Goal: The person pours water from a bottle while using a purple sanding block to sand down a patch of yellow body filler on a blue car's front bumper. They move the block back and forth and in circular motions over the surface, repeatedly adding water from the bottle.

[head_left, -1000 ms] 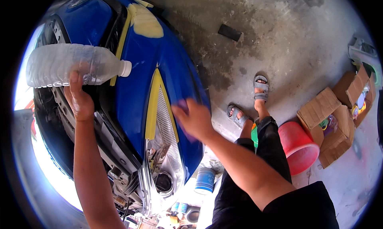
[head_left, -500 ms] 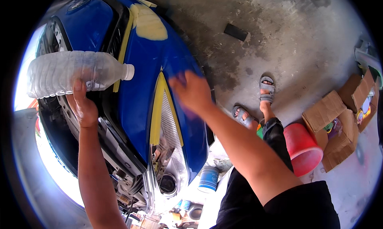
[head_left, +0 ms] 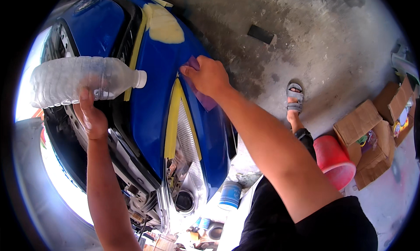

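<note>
My left hand (head_left: 92, 115) is closed on a clear plastic bottle (head_left: 109, 76) with a white cap, held sideways over the car's open front edge. A purple sheet of sandpaper (head_left: 204, 100) is under my right hand (head_left: 208, 76), pressed to the blue car panel (head_left: 151, 133) just past the headlight's tip. Thumb and fingers grip the sheet's upper end. Yellow masking tape (head_left: 173, 124) edges the headlight (head_left: 188, 141). Farther up the panel lies a pale yellow patch of filler (head_left: 164, 28).
A dark block (head_left: 260, 34) lies on the concrete floor. To the right are a red bucket (head_left: 334, 161) and open cardboard boxes (head_left: 358, 122) with things inside. A blue can (head_left: 230, 195) stands below the bumper. My sandalled foot (head_left: 295, 95) is beside the car.
My right hand has shifted slightly up along the panel with the sandpaper, and its motion blur is gone. One foot has passed out of sight. The left hand and bottle are nearly still.
</note>
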A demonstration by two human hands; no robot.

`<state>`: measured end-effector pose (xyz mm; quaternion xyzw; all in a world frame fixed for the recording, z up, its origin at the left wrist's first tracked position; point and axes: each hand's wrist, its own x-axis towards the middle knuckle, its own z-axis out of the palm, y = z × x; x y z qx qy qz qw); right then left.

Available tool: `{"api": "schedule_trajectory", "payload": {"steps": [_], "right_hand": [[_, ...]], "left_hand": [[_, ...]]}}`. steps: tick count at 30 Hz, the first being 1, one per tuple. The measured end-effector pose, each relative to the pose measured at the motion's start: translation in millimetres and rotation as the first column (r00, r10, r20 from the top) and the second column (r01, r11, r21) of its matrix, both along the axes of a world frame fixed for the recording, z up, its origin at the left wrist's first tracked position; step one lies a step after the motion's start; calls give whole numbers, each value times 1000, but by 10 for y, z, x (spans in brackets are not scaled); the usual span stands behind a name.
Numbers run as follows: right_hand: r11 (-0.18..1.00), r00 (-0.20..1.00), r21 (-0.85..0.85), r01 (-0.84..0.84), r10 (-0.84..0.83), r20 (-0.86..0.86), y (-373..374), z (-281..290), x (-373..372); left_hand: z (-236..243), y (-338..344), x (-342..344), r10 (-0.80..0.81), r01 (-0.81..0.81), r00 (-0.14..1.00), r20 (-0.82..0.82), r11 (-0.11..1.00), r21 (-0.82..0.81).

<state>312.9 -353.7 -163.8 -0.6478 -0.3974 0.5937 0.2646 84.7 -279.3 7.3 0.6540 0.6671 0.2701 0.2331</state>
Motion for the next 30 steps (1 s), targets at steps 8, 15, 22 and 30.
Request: {"api": "schedule_trajectory", "payload": {"steps": [8,15,22,30], "right_hand": [[948,946,-96,-303,288,-148,-1493,338,175],[991,928,-124,-45,-4,-372,-339,384,595],[947,934,125,-297,315,-168,46,629,872],[558,738,514,-651,624,257,879,561,827]], "left_hand": [[53,-57,-65,-20,19,999,-32,999,-29],[-2,-52,-8,-101,98,994,-46,993,-60],[15,-53,199,-77,77,994,74,997,6],[116,-45,263,-7,-2,991,135,998,66]]}}
